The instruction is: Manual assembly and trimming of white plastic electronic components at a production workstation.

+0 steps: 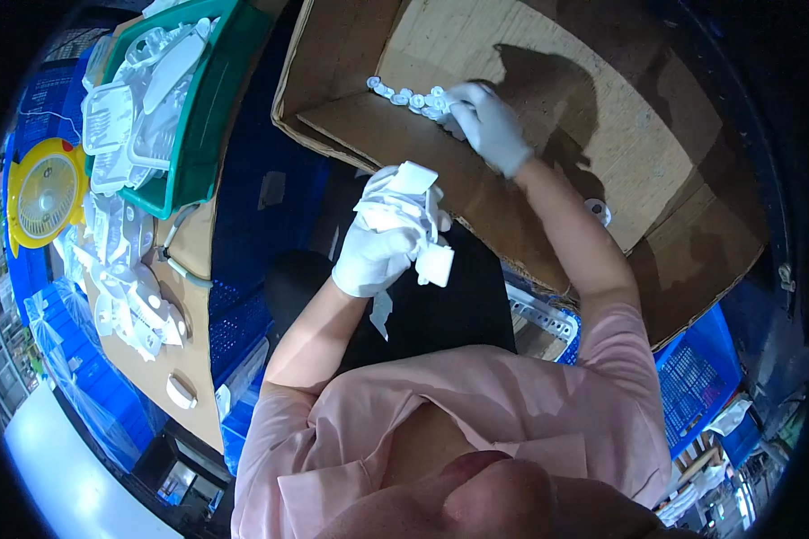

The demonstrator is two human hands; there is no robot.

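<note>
My left hand (373, 256), in a white glove, is closed around a bunch of white plastic parts (395, 212). Flat square tabs stick out of the bunch at its top and lower right. Inside the cardboard box (333, 54), my right hand (490, 126), also gloved in white, reaches down at the end of a row of small round white plastic pieces (404, 97). Its fingers are bent and drawn together at that row; what they grip is hidden. Another round white piece (598, 211) lies apart, beside my right forearm.
A green bin (234, 90) at the left is heaped with clear and white plastic parts (144, 108). More white parts (130, 287) lie on a brown board (202, 341). A yellow fan (45, 193) stands at far left. Blue crates (701, 377) are at lower right.
</note>
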